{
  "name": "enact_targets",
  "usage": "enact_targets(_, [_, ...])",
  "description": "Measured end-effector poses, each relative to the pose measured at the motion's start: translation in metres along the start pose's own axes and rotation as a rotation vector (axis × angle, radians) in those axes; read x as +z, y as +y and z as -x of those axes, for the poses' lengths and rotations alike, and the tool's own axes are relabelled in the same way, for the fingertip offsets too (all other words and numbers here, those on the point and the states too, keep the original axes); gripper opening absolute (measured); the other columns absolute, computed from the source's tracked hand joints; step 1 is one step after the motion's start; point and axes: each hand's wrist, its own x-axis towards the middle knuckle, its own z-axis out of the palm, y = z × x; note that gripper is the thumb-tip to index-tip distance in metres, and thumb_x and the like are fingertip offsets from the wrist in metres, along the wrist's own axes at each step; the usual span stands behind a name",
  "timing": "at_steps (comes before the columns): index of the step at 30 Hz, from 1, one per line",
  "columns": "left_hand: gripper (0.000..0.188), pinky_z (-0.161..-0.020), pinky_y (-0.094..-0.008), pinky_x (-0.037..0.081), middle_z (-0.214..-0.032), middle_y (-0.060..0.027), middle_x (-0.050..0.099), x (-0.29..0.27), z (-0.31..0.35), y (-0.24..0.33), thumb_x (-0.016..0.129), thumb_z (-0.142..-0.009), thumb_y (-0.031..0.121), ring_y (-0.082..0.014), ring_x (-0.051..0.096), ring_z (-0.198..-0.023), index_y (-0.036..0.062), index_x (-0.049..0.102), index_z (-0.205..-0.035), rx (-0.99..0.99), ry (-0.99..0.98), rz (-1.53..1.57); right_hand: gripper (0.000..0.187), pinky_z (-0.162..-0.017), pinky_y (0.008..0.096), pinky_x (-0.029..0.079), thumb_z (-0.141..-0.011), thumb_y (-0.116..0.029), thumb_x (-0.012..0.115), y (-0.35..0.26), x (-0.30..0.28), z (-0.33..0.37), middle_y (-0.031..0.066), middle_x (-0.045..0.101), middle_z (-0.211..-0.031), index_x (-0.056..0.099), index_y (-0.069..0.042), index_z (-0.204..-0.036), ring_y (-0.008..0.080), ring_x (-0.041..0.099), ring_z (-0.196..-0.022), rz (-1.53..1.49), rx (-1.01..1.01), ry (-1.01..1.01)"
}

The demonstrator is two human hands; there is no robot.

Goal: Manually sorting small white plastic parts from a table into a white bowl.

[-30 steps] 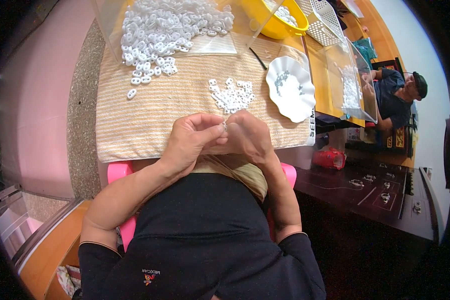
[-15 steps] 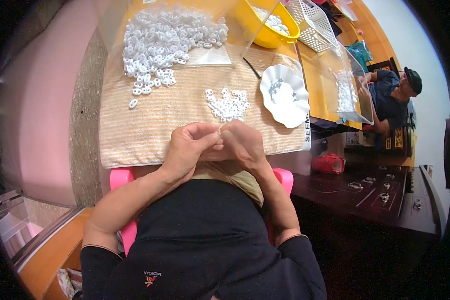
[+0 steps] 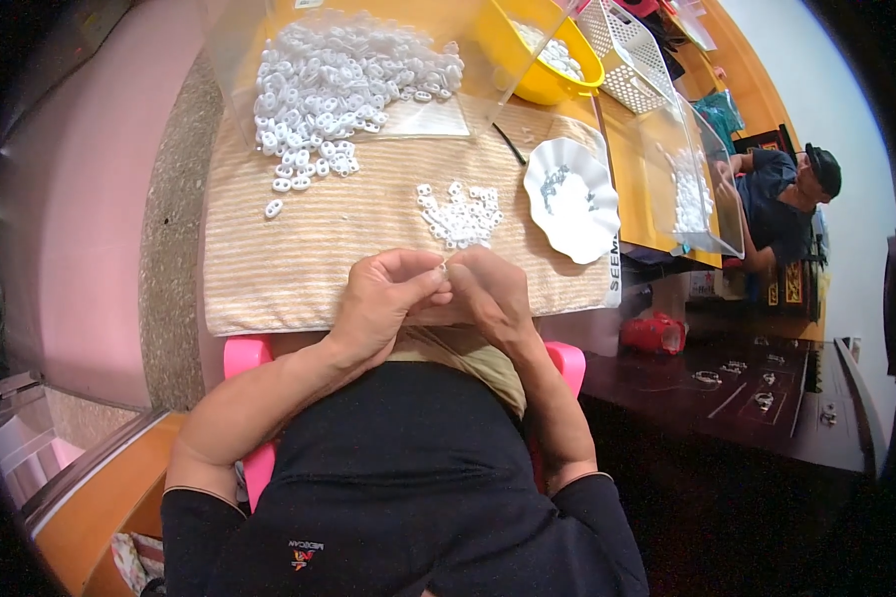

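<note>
**Pinching a small pale piece at the near edge of the towel**

Meeting at their fingertips, your two hands are just beyond your lap, by the near edge of the striped towel (image 3: pixel 299 264). Your left hand (image 3: pixel 383 298) has its thumb and forefinger closed on a small pale piece (image 3: pixel 444 265), which sits right between the two hands; its exact shape is too small to make out. Your right hand (image 3: pixel 493 294) is curled, its fingertips at that same piece, but blur hides them, so I cannot tell whether they grip it.

Just beyond your fingertips, you have a loose cluster of small white parts (image 3: pixel 460 216) on the towel. Farther off to your left, white two-holed ovals (image 3: pixel 348 80) are heaped in a clear box (image 3: pixel 433 121), some spilling onto the towel, with one oval (image 3: pixel 274 209) lying apart from the rest.

To your right stands a white wavy-rimmed dish (image 3: pixel 574 237) with small grey bits (image 3: pixel 556 184) inside. A thin black stick (image 3: pixel 510 144) lies near it, between the dish and the clear box. Beyond them are a yellow basin (image 3: pixel 540 88) holding white pieces and a white perforated basket (image 3: pixel 622 50). Across on your right, a person in a dark cap (image 3: pixel 791 194) sits by another clear bin (image 3: pixel 702 242).
</note>
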Motion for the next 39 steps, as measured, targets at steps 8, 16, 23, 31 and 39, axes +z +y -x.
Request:
enact_targets(8, [0.015,-0.074,-0.0252,0.056,-0.090,-0.0087,0.066,0.000,0.000,-0.001,0.064,-0.088,0.003,-0.0135,0.066,-0.079,-0.0006,0.060,-0.102,-0.004,-0.027,0.030,0.010,-0.063,0.0207,0.046,-0.091,-0.007,0.061,0.000,-0.006,-0.001,0.0009,0.063,-0.076,0.065,0.002,-0.092,0.0052,0.055,-0.071,-0.180,0.113,-0.033])
enact_targets(16, [0.014,-0.075,-0.0256,0.057,-0.092,-0.0077,0.066,0.000,0.002,0.009,0.063,-0.088,0.003,-0.0131,0.065,-0.081,-0.0001,0.060,-0.102,-0.013,-0.029,0.063,0.013,-0.066,0.0223,0.048,-0.091,-0.006,0.060,-0.015,-0.033,-0.018,0.0044,0.065,-0.082,0.066,0.004,-0.098,0.0084,0.060,-0.075,-0.194,0.175,-0.223])
enact_targets(23, [0.013,-0.075,-0.0271,0.057,-0.092,-0.0078,0.066,0.000,0.001,0.015,0.062,-0.088,0.003,-0.0138,0.065,-0.080,-0.0004,0.060,-0.101,-0.039,-0.017,0.137,0.017,-0.063,0.0222,0.047,-0.086,-0.007,0.065,-0.037,-0.037,-0.087,0.0037,0.065,-0.079,0.067,0.003,-0.099,0.0083,0.059,-0.073,0.151,0.080,-0.177])
enact_targets(31, [0.013,-0.075,-0.0280,0.057,-0.092,-0.0085,0.066,-0.001,0.001,0.013,0.063,-0.088,0.002,-0.0143,0.065,-0.080,-0.0008,0.060,-0.100,-0.020,-0.022,0.144,0.019,-0.069,0.0363,0.049,-0.082,-0.017,0.066,-0.007,0.018,-0.179,0.0136,0.067,-0.086,0.070,-0.003,-0.095,0.0283,0.065,-0.077,0.547,-0.312,-0.053])
enact_targets(39, [0.011,-0.076,-0.0282,0.058,-0.090,-0.0082,0.065,-0.001,0.002,0.018,0.063,-0.088,0.002,-0.0140,0.065,-0.081,-0.0006,0.061,-0.099,-0.055,-0.014,0.162,0.019,-0.080,0.0415,0.048,-0.083,-0.019,0.062,-0.003,0.028,-0.202,0.0152,0.066,-0.093,0.070,-0.005,-0.093,0.0328,0.062,-0.091,0.727,-0.310,-0.117])
